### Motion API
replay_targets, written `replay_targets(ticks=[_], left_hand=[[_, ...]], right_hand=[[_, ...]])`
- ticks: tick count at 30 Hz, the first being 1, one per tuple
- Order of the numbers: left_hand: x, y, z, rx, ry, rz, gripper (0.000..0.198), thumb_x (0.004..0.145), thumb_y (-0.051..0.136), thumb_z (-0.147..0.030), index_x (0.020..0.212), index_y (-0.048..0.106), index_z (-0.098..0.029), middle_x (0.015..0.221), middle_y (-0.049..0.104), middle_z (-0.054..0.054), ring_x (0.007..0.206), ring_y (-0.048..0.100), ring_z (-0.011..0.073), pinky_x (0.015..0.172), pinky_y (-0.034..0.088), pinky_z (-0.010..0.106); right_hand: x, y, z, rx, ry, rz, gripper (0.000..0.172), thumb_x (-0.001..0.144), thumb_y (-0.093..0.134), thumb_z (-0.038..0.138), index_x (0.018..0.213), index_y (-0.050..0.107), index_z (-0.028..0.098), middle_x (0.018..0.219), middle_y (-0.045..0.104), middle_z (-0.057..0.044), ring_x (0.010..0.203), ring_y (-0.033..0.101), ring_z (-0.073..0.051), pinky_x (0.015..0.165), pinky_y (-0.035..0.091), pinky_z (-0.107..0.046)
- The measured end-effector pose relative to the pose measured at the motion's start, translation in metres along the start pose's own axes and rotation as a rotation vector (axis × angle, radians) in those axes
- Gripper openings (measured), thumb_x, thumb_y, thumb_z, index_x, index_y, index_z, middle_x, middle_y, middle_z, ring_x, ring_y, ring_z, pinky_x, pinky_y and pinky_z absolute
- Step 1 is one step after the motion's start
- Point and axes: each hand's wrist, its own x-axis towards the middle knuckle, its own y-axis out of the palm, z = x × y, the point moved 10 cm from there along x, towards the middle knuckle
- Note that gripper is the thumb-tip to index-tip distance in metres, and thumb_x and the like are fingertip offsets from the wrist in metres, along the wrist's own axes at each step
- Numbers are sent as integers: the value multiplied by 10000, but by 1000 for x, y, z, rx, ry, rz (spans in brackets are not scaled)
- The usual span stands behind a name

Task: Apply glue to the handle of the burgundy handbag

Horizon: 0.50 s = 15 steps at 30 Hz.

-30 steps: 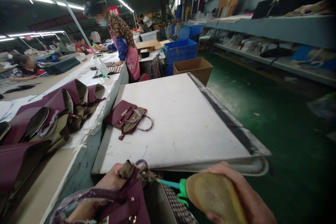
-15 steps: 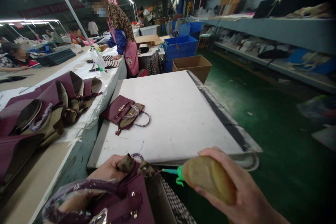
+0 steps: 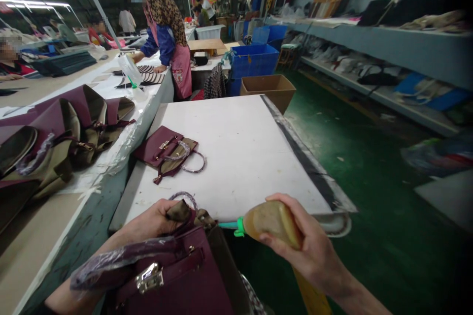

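The lower part of the burgundy handbag (image 3: pixel 177 280) is running out of the bottom edge of the view, so its full shape is not showing. The left forearm is passing under the plastic-wrapped handle (image 3: pixel 118 261) of this bag and is partly hidden by it. The fingers of the left hand (image 3: pixel 155 219) are lying behind the olive-brown flap (image 3: pixel 181 211), so only the back of the hand is showing. The nozzle tip is meeting the flap at a spot that is too small to read clearly.

The left hand is closing on the olive-brown flap at the top corner of the handbag, pinching it. The right hand (image 3: pixel 306 251) is wrapping around a yellowish glue bottle (image 3: pixel 271 219) and gripping it, thumb on top and fingers below. The bottle is lying almost level, and its green nozzle (image 3: pixel 232 225) is pointing left toward the pinched flap, just beside it. The handbag is sitting close under the camera, just in front of the near edge of the white surface (image 3: pixel 240 157).

A second burgundy handbag (image 3: pixel 166 152) is lying flat on that surface, well apart from the hands. More bags (image 3: pixel 66 133) are standing in a row on the long surface to the left. Farther back a person in a pink apron (image 3: pixel 173 54) is leaning over that long surface, and a cardboard box (image 3: pixel 268 89) is standing on the green floor.
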Motion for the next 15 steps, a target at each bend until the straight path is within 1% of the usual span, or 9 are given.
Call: replay_targets(ticks=[2,4,8,11,13,15], left_hand=[[1,1,-2,63,23,0,102,808,782,-188,889,745,-139,872,734,9,832,646,158,794,489,259],[3,3,-1,121,31,11,110,832,748,-190,924,754,-129,897,737,28,853,651,176,808,496,279],[6,1,6,153,18,3,94,832,711,-165,915,744,-141,871,708,14,834,633,176,775,487,276],[7,1,8,158,20,2,109,850,702,-174,944,752,-146,905,720,18,866,647,184,801,486,278],[7,1,10,120,9,12,146,843,722,-173,979,761,-140,943,741,33,898,665,200,838,496,294],[7,1,13,81,-3,20,131,847,746,-192,966,759,-137,937,746,39,892,671,205,845,504,304]], right_hand=[[5,1,1,16,-16,29,503,941,724,535,1336,522,296,1145,681,-64,947,719,-261,864,658,-427],[10,1,5,31,-44,63,486,946,732,498,1339,520,305,1132,678,-43,939,709,-239,861,647,-384],[17,4,11,58,-69,162,455,934,765,424,1309,523,333,1068,673,9,887,693,-190,796,621,-294],[15,6,12,71,-75,217,451,928,776,424,1294,523,350,1084,679,22,922,700,-188,821,615,-294],[12,6,12,64,-89,236,465,935,770,438,1314,511,366,1125,685,19,970,706,-196,848,614,-303],[7,7,10,41,-104,252,477,941,764,461,1328,501,372,1162,691,9,1008,711,-208,855,618,-312]])
